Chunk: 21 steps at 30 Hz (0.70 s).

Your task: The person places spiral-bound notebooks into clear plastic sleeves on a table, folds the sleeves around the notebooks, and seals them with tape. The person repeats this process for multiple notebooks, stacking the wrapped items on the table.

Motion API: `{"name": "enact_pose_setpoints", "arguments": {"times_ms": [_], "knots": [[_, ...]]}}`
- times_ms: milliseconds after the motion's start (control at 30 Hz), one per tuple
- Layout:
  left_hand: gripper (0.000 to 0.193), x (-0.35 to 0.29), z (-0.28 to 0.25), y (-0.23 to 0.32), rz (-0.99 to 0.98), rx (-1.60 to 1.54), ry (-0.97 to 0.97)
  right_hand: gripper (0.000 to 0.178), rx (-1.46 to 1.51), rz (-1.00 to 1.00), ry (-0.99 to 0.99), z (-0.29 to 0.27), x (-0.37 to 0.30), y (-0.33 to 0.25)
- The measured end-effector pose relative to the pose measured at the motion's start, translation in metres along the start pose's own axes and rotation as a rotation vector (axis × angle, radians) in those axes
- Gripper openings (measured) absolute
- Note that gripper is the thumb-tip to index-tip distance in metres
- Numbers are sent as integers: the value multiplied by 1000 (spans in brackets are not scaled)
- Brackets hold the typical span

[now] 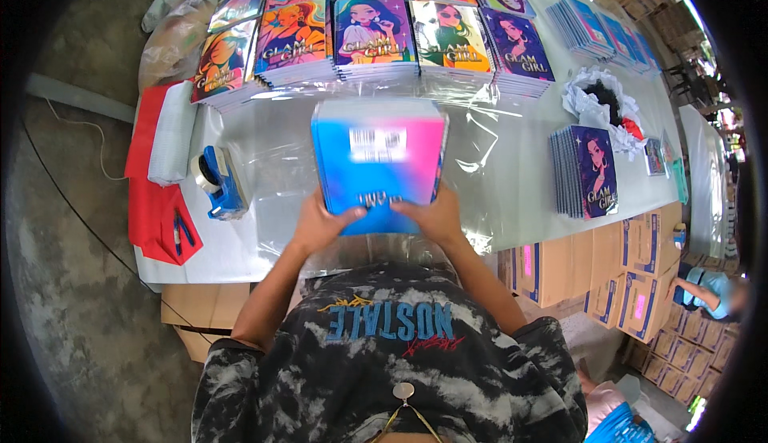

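left hand (322, 223), right hand (438, 214) are pinching one notebook stack (382, 173) toward table's (276, 167) near edge; one dispenser (229, 191) is holding one roll (206, 176).

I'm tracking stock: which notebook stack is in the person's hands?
The blue-and-pink stack, the only one gripped by the left hand and right hand; no hand touches the others.

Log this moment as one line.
left hand: holding notebook stack | right hand: holding opposite side | blue tape dispenser: left of both hands
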<state>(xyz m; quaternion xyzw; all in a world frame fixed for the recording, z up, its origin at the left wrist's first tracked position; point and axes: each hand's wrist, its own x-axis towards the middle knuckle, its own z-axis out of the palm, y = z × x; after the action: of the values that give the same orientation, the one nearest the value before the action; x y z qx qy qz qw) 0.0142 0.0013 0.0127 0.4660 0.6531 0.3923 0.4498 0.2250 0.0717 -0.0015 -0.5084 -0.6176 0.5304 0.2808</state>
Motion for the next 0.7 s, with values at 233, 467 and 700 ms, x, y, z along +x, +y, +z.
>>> {"name": "enact_pose_setpoints", "arguments": {"times_ms": [233, 467, 700], "knots": [[66, 51, -8, -44, -411, -134, -162, 76, -169, 343, -116, 24, 52, 47], [67, 45, -6, -48, -364, -182, -120, 80, -205, 381, -163, 18, 55, 43], [67, 39, -7, -40, -431, -161, -157, 77, -93, 328, -139, 20, 42, 44]]}}
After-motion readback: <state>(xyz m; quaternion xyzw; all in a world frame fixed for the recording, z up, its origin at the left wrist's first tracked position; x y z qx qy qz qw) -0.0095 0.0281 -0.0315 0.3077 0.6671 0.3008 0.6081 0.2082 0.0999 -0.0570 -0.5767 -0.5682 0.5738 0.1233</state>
